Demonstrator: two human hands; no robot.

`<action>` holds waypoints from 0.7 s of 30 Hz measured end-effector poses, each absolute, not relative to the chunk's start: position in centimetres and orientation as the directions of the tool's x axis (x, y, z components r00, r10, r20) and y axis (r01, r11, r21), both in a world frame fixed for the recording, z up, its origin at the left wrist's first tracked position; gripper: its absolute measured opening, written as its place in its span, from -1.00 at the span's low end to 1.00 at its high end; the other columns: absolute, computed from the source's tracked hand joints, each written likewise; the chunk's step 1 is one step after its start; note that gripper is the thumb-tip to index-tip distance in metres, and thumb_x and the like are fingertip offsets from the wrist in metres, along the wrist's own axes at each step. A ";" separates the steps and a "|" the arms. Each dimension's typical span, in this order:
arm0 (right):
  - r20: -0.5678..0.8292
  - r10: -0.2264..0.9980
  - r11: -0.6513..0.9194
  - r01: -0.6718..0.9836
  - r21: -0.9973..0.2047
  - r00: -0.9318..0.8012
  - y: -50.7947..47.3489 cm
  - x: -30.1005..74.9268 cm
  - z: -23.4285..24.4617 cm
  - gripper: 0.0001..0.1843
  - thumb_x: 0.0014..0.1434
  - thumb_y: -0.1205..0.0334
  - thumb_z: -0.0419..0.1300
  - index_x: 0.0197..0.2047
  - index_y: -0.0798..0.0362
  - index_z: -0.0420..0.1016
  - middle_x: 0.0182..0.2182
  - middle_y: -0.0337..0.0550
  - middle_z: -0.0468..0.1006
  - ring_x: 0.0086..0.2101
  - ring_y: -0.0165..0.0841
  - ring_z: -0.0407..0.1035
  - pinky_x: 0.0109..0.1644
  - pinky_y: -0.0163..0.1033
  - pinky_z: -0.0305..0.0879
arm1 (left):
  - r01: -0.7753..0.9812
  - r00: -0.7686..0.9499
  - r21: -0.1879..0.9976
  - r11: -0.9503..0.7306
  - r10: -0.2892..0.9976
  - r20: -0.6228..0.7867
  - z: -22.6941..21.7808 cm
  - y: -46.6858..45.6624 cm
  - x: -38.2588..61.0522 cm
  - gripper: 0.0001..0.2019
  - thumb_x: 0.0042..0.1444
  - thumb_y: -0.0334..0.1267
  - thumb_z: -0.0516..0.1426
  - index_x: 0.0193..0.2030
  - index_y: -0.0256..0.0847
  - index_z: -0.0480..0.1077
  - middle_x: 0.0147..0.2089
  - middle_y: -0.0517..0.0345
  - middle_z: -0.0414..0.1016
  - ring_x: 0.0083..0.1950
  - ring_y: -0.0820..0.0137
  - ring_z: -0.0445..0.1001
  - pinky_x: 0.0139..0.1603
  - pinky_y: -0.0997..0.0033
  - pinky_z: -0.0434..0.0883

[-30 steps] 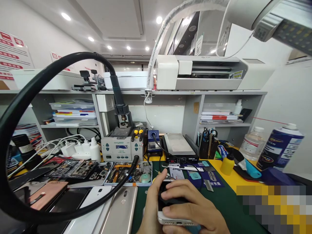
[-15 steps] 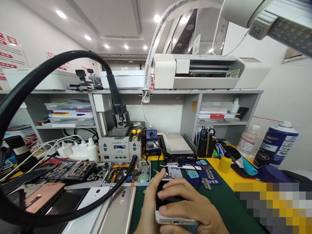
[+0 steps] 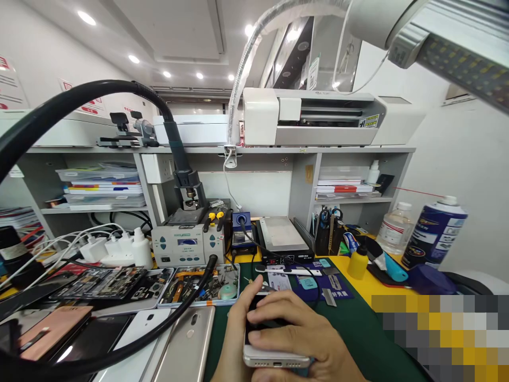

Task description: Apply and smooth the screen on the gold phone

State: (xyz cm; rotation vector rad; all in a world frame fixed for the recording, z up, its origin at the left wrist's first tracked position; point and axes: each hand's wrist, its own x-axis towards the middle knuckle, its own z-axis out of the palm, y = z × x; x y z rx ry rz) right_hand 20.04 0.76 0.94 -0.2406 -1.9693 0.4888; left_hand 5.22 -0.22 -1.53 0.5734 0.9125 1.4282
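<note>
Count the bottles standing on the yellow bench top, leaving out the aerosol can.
2: a clear plastic bottle beside the aerosol can, and a yellow squeeze bottle further left, near the green mat. Others could be hidden behind them.

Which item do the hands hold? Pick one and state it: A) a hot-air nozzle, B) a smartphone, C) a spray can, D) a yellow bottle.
B: the left hand and right hand wrap around a smartphone, its bottom edge with the charging port facing the camera.

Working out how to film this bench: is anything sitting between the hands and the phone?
Nothing visible does: the left hand grips the side of the phone, and the right hand lies across its dark face, both touching it directly.
</note>
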 end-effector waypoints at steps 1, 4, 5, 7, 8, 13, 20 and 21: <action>0.819 0.374 0.899 -0.048 -0.436 -0.436 0.8 20.1 1.0 -0.69 0.13 0.16 0.43 -0.03 -0.05 0.66 -0.15 -0.01 0.71 -0.09 -0.17 0.56 0.02 -0.05 0.55 | -0.561 -0.120 0.825 0.065 0.980 -0.158 -1.5 -0.3 5.3 -0.67 -0.13 -0.53 0.34 -0.20 -0.13 0.65 -0.10 0.17 0.69 0.18 0.21 0.54 0.26 0.48 0.35; 0.811 0.367 0.901 -0.042 -0.432 -0.456 1.0 20.1 1.1 -0.73 0.13 0.17 0.44 -0.07 -0.03 0.67 -0.15 -0.01 0.71 -0.08 -0.18 0.56 0.00 -0.08 0.55 | -0.520 -0.156 0.854 0.001 0.983 -0.096 -1.5 -0.7 5.6 -0.67 -0.13 -0.48 0.36 -0.17 -0.11 0.64 -0.12 0.18 0.69 0.13 0.18 0.57 0.29 0.39 0.35; 0.810 0.366 0.903 -0.038 -0.429 -0.458 1.0 20.1 1.1 -0.73 0.12 0.18 0.44 -0.07 -0.02 0.67 -0.15 -0.01 0.71 -0.08 -0.18 0.56 0.00 -0.09 0.56 | -0.524 -0.148 0.852 0.003 0.984 -0.095 -1.5 -0.7 5.7 -0.67 -0.13 -0.47 0.37 -0.17 -0.11 0.64 -0.13 0.17 0.69 0.13 0.18 0.57 0.29 0.38 0.36; 0.814 0.357 0.907 -0.037 -0.419 -0.459 1.0 20.1 1.2 -0.70 0.12 0.19 0.45 -0.06 -0.02 0.66 -0.14 -0.01 0.70 -0.08 -0.19 0.56 0.00 -0.10 0.56 | -0.546 -0.126 0.838 0.024 0.986 -0.111 -1.3 -0.7 5.9 -0.69 -0.11 -0.44 0.38 -0.17 -0.13 0.64 -0.17 0.14 0.68 0.13 0.17 0.57 0.26 0.37 0.40; 0.815 0.353 0.909 -0.039 -0.415 -0.460 1.0 20.1 1.2 -0.70 0.12 0.19 0.45 -0.05 -0.02 0.66 -0.14 -0.01 0.70 -0.08 -0.19 0.55 0.00 -0.10 0.56 | -0.557 -0.115 0.829 0.036 0.986 -0.121 -1.2 -0.6 6.0 -0.72 -0.09 -0.41 0.37 -0.18 -0.14 0.64 -0.19 0.13 0.68 0.14 0.17 0.57 0.25 0.38 0.41; 0.812 0.361 0.903 -0.046 -0.427 -0.459 0.8 20.1 1.2 -0.68 0.13 0.20 0.44 -0.02 -0.04 0.65 -0.13 -0.03 0.70 -0.08 -0.20 0.55 0.01 -0.11 0.55 | -0.559 -0.112 0.828 0.038 0.986 -0.121 -1.2 -0.5 6.1 -0.78 -0.01 -0.35 0.33 -0.17 -0.12 0.64 -0.15 0.11 0.68 0.19 0.16 0.54 0.29 0.36 0.38; 0.815 0.390 0.889 -0.054 -0.454 -0.429 1.0 19.8 0.2 -0.69 0.14 0.14 0.43 -0.03 -0.08 0.64 -0.13 -0.06 0.69 -0.08 -0.20 0.53 0.02 -0.12 0.51 | -0.476 -0.170 0.879 -0.039 0.984 -0.048 -2.4 -0.1 5.1 -0.71 -0.04 -0.48 0.30 -0.18 -0.06 0.63 -0.01 0.24 0.68 0.31 0.17 0.42 0.42 0.33 0.23; 0.824 0.389 0.896 -0.040 -0.443 -0.411 1.2 19.8 -0.2 -0.64 0.11 0.09 0.44 -0.01 -0.08 0.62 -0.12 -0.05 0.68 -0.06 -0.18 0.52 0.05 -0.09 0.49 | -0.466 -0.184 0.883 -0.047 0.982 -0.044 -2.5 0.1 5.0 -0.71 -0.03 -0.50 0.29 -0.20 -0.05 0.62 0.00 0.27 0.68 0.34 0.19 0.38 0.43 0.33 0.20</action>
